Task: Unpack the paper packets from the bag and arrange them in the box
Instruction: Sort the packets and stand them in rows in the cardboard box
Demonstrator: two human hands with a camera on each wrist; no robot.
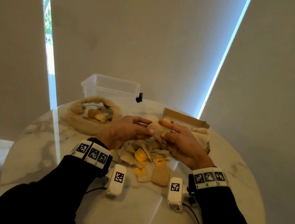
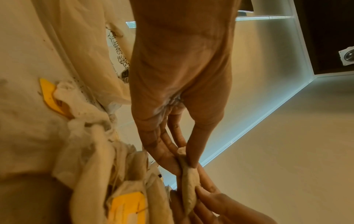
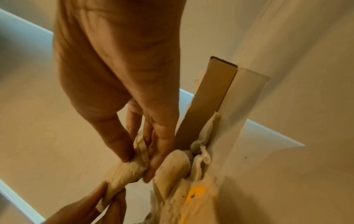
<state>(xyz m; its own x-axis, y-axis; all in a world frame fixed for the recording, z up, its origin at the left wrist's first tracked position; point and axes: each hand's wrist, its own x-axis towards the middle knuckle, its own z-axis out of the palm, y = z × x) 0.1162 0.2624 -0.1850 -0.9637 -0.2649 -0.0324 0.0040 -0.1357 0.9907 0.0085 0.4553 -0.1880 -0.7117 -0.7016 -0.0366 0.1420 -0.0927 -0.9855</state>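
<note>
1. The thin paper packet, held in the air between two hands above the loose pile of tea packets on the marble table, could tear or slip if the hands pull apart; it has not reached the cardboard box.
2. The left hand pinches one end, thumb against straight fingers.
3. The right hand pinches the other end, index finger extended.
4. The rolled-down mesh bag holds more packets.
</note>
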